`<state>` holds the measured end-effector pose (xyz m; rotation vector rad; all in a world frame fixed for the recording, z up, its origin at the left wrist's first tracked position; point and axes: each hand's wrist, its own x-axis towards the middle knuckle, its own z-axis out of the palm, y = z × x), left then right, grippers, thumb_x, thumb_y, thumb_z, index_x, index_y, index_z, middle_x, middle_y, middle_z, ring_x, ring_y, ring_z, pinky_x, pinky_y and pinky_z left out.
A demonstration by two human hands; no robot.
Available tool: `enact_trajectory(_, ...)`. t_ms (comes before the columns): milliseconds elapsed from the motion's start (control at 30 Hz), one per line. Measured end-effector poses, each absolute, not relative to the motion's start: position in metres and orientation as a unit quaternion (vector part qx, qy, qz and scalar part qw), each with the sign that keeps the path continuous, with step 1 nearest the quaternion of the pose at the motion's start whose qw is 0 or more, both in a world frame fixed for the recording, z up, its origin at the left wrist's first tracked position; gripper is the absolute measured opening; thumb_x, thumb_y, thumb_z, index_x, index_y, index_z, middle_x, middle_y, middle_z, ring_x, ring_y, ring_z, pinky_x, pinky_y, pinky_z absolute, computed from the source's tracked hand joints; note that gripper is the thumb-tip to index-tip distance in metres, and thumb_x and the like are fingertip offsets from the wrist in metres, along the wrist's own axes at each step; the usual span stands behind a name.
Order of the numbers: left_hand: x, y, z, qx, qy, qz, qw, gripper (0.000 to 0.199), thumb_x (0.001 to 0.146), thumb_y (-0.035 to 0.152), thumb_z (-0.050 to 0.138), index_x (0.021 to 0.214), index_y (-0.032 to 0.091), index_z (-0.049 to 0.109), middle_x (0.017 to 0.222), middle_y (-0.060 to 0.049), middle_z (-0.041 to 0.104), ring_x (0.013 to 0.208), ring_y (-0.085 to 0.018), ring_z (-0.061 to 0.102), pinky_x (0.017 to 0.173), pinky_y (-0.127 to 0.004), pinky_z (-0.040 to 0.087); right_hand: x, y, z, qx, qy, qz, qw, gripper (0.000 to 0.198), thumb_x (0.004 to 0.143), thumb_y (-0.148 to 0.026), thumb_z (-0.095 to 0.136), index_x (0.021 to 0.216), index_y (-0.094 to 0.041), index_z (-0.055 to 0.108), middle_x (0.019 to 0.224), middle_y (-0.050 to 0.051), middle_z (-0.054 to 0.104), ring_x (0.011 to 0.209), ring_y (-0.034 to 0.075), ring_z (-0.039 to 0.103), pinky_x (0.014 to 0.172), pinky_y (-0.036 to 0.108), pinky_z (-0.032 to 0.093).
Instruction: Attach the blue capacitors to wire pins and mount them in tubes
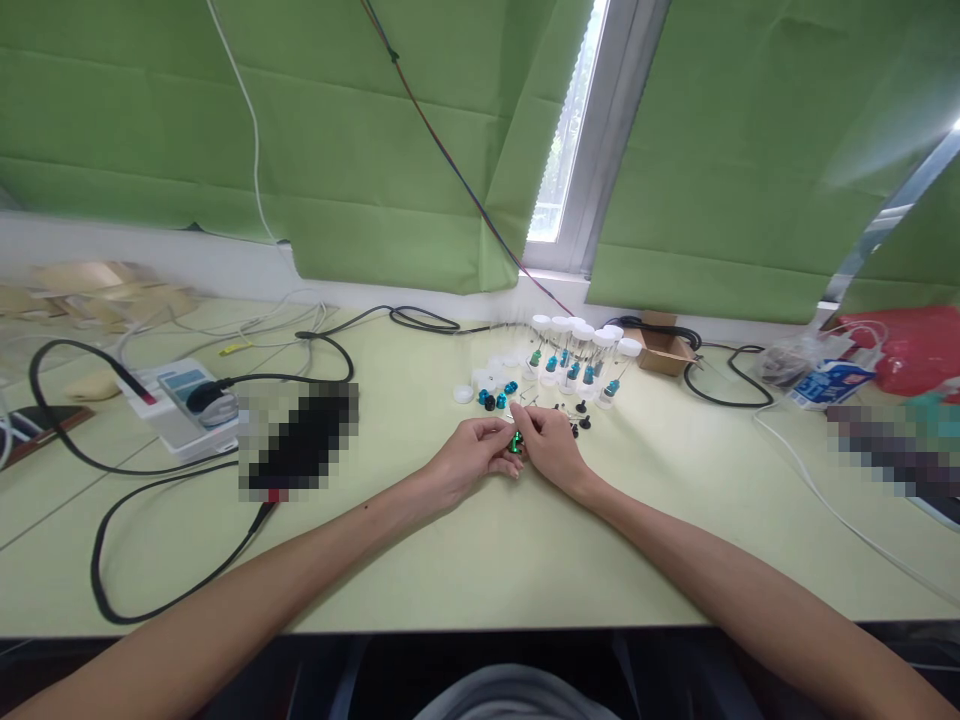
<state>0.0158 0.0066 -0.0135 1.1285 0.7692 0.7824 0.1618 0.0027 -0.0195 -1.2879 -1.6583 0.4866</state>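
Head view, your hands (472, 455) (553, 450) pinching a green part (516, 442), pale surface (480, 570) beneath, green blinds (405, 225) far, black cable (95, 562) left.

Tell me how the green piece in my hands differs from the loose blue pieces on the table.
The green piece is held where the left hand and right hand meet; the blue pieces lie on the table beyond. The green piece is single and partly hidden by fingers; the blue pieces are several and uncovered. Both kinds are small.
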Motion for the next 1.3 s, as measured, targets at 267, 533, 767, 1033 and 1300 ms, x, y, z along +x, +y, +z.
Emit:
enact_trajectory(267,0.0163,0.006,-0.0137,0.507,0.348,0.347,0.708,0.025,0.082,0.035,0.068,0.082,0.01,0.064,0.068,-0.003,0.06,0.061,-0.011,0.063,0.06,-0.023,0.053,0.1606,0.0031,-0.0188,-0.535,-0.676,0.198,0.467,0.052,0.092,-0.05,0.041,0.049,-0.019,0.034,0.043,-0.004,0.036,0.047,0.009,0.033,0.051,0.025,0.028)
enact_trajectory(533,0.0163,0.0059,-0.015,0.507,0.35,0.347,0.707,0.027,0.081,0.036,0.069,0.082,0.009,0.064,0.068,-0.003,0.059,0.061,-0.011,0.063,0.059,-0.024,0.052,0.1596,0.003,-0.0206,-0.538,-0.674,0.186,0.472,0.052,0.093,-0.046,0.041,0.049,-0.019,0.032,0.041,-0.005,0.035,0.045,0.009,0.032,0.05,0.025,0.027)
enact_trajectory(767,0.0169,0.0042,-0.0139,0.513,0.345,0.335,0.711,0.03,0.079,0.039,0.07,0.08,0.009,0.063,0.067,-0.002,0.058,0.06,-0.011,0.064,0.06,-0.024,0.053,0.1591,0.0037,-0.0218,-0.543,-0.67,0.174,0.475,0.052,0.093,-0.044,0.041,0.049,-0.019,0.03,0.042,-0.005,0.033,0.045,0.009,0.031,0.051,0.026,0.027)
enact_trajectory(1033,0.0185,0.0026,-0.0128,0.512,0.343,0.332,0.714,0.033,0.076,0.041,0.072,0.078,0.009,0.063,0.066,-0.002,0.058,0.059,-0.012,0.063,0.06,-0.025,0.052,0.1594,0.0045,-0.0236,-0.546,-0.671,0.157,0.477,0.051,0.093,-0.044,0.04,0.05,-0.019,0.027,0.043,-0.005,0.03,0.047,0.009,0.027,0.051,0.027,0.026)
enact_trajectory(1300,0.0184,0.0023,-0.0128,0.512,0.335,0.328,0.719,0.033,0.077,0.041,0.072,0.079,0.009,0.064,0.067,-0.002,0.058,0.06,-0.011,0.063,0.059,-0.024,0.052,0.1596,0.0048,-0.0243,-0.55,-0.67,0.143,0.478,0.051,0.093,-0.043,0.04,0.05,-0.02,0.026,0.044,-0.005,0.028,0.048,0.01,0.025,0.051,0.027,0.025)
